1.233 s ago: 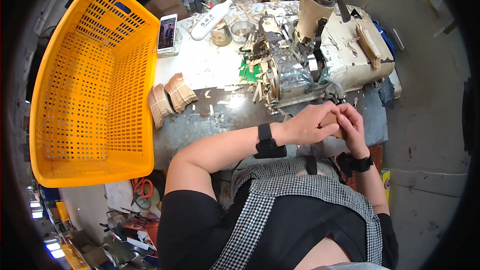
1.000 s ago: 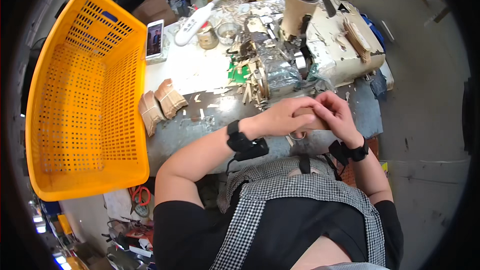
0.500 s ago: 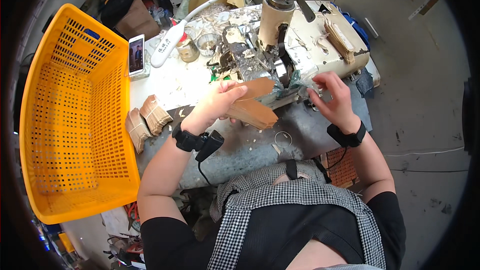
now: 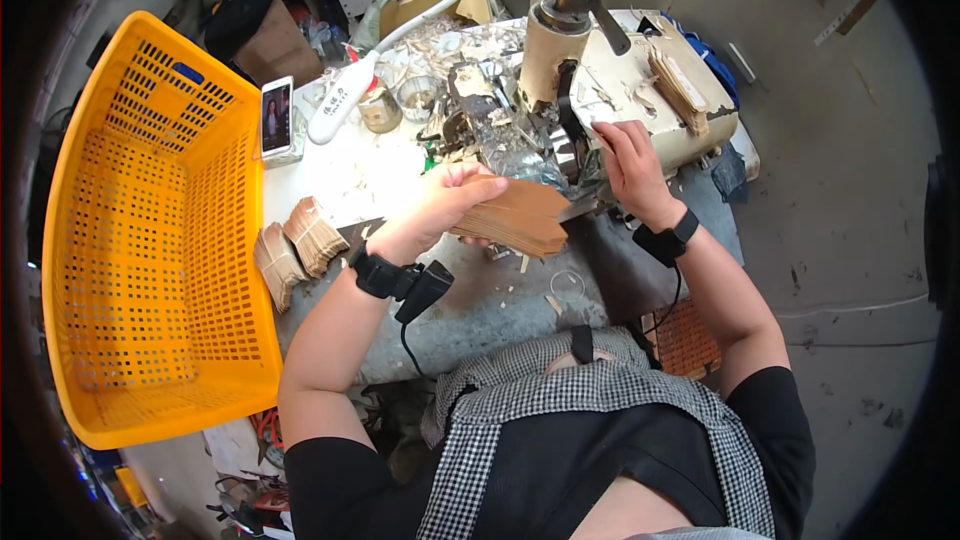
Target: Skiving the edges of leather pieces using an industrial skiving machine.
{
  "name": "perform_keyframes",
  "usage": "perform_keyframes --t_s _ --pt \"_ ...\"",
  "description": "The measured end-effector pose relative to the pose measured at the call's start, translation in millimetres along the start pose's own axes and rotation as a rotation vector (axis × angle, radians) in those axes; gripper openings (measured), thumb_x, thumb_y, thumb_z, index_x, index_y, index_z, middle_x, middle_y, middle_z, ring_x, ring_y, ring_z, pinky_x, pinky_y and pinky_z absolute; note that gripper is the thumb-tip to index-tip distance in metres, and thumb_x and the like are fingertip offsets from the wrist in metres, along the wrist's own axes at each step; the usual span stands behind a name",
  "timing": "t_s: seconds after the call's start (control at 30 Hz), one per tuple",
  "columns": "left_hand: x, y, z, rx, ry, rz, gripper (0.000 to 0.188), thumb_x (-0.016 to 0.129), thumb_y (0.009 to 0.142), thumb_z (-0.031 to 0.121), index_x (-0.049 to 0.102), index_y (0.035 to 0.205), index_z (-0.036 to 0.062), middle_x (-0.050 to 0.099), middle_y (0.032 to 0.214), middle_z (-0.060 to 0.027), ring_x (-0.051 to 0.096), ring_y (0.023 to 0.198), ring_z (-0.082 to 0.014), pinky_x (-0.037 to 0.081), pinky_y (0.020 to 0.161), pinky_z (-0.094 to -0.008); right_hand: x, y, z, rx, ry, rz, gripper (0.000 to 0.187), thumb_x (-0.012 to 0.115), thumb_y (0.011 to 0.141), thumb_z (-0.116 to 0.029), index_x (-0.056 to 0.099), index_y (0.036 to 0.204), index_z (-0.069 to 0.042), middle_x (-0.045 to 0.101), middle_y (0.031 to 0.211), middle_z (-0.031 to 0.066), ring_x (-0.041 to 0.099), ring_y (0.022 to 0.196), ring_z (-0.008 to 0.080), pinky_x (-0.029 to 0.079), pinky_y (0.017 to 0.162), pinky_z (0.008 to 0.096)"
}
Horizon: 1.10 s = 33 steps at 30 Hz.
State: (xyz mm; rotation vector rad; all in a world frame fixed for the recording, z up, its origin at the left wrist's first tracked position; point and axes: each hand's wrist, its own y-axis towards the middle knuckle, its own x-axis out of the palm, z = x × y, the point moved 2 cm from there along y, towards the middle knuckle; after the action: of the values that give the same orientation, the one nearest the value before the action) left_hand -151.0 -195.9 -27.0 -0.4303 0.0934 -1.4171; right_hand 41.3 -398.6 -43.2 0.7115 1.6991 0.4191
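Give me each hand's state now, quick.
Left hand: closed on a stack of brown leather pieces.
Right hand: resting on the machine; grip cannot be told.

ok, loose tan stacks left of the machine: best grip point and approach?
Take the nearer tan stack across its broad faces, coming from above. The pieces stand on edge and fan open at the top, so pinching both faces likely keeps them together.

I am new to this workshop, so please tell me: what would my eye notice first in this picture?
First, the big yellow basket filling the left side, beside the cluttered worktable. Then the middle: the left hand holds a fanned stack of brown pieces, while the right hand rests at the cream machine behind it.
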Motion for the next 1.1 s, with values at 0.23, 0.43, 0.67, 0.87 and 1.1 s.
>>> perform_keyframes --t_s 0.23,0.43,0.67,0.87,1.1 --pt "4 19 -3 -0.026 0.027 0.196 0.027 0.061 0.094 0.033 0.061 0.095 0.0055 0.067 0.073 -0.0067 0.064 0.053 -0.0127 0.049 0.042 -0.0220 -1 1 -8 -0.144 0.042 -0.038 0.052 0.061 0.071 0.003 0.051 0.122 -0.002 0.053 0.114 0.0166 0.051 0.107 0.0363 0.043 0.092 0.0420" --pt "12 17 -5 0.058 -0.095 -0.023 0.027 0.061 0.094 0.031 0.061 0.099 0.0040 0.068 0.077 -0.0068 0.066 0.056 -0.0132 0.050 0.044 -0.0214 5 5 -9 -0.113 0.044 -0.114 0.066 0.065 0.066 0.001 0.046 0.129 -0.004 0.049 0.114 0.0179 0.048 0.106 0.0364 0.042 0.093 0.0435" --pt "-4 5 -2 0.021 -0.073 0.040 0.027 0.064 0.092 0.030 0.061 0.100 0.0044 0.068 0.077 -0.0062 0.065 0.056 -0.0124 0.052 0.046 -0.0235 13 -2 -2 0.009 0.184 0.082 0.037 0.066 0.074 0.003 0.048 0.105 -0.004 0.049 0.098 0.0158 0.050 0.090 0.0333 0.044 0.077 0.0388" --pt "9 15 -2 0.049 -0.054 0.076 0.025 0.064 0.092 0.030 0.062 0.097 0.0057 0.068 0.082 -0.0067 0.066 0.060 -0.0118 0.053 0.050 -0.0230 4 10 -12 -0.134 0.223 -0.078 0.043 0.071 0.068 0.000 0.045 0.102 -0.005 0.052 0.117 0.0191 0.051 0.108 0.0360 0.044 0.091 0.0387" --pt "3 5 0 0.058 -0.084 0.059 0.027 0.066 0.091 0.031 0.062 0.097 0.0049 0.068 0.083 -0.0061 0.065 0.059 -0.0111 0.053 0.048 -0.0224 5 1 -2 0.066 0.268 -0.045 0.050 0.076 0.066 -0.001 0.045 0.105 -0.005 0.051 0.103 0.0153 0.050 0.097 0.0325 0.044 0.084 0.0395"
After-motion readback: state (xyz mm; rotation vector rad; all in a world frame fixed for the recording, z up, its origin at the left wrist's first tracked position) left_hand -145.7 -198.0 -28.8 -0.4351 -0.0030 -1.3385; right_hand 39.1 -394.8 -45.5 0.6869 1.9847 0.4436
